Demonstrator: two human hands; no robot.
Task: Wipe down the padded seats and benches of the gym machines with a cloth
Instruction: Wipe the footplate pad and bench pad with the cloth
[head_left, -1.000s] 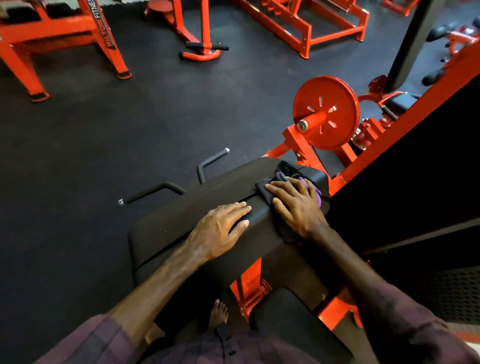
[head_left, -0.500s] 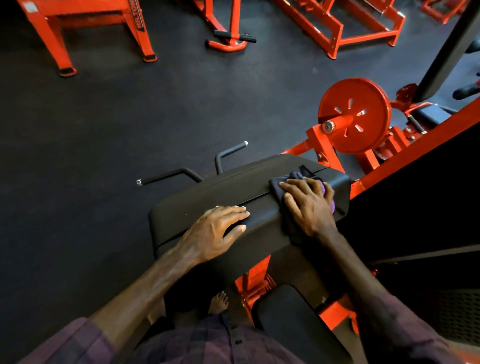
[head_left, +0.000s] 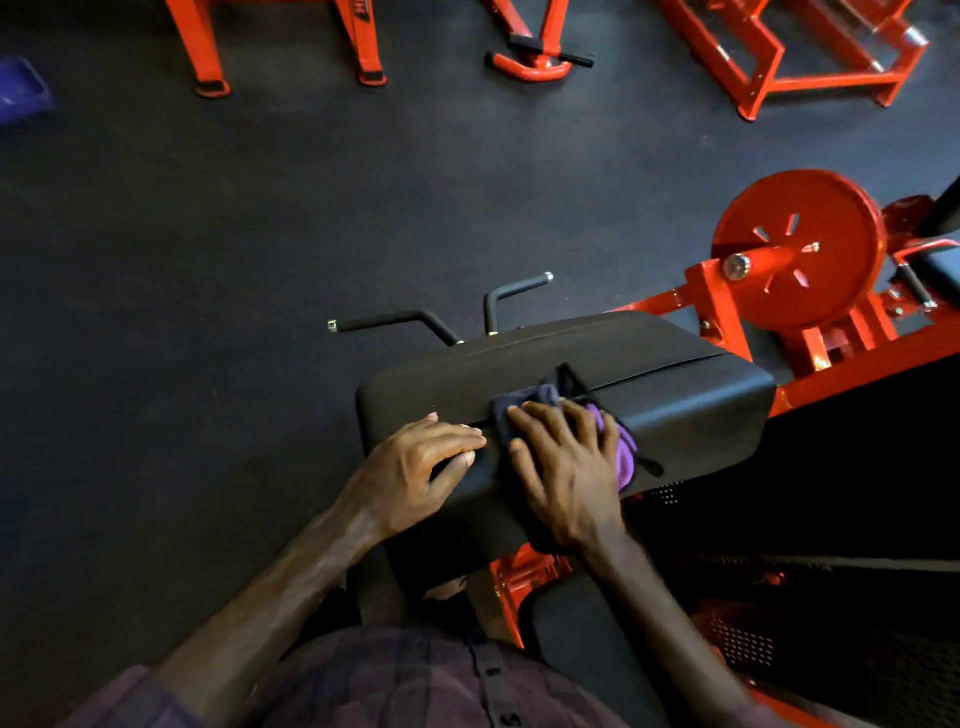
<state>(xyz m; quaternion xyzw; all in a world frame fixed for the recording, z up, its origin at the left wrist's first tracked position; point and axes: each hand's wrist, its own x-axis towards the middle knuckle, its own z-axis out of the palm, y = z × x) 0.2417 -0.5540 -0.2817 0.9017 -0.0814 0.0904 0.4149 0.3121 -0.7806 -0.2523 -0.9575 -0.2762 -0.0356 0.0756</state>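
Right hand (head_left: 569, 475), fingers spread flat, presses a dark cloth (head_left: 524, 405) (purple fold showing) onto the black seat pad (head_left: 675, 384); left hand (head_left: 415, 473) rests beside it, fingers relaxed, gripping nothing.

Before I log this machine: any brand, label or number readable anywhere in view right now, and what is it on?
Lettering on the red frame leg at the top edge: cut off by the frame and blurred, not readable.
Black padded bench under the cloth: no label visible.
Red weight plate: no text or number visible, only cut-out slots.
Nothing else in view carries readable text.
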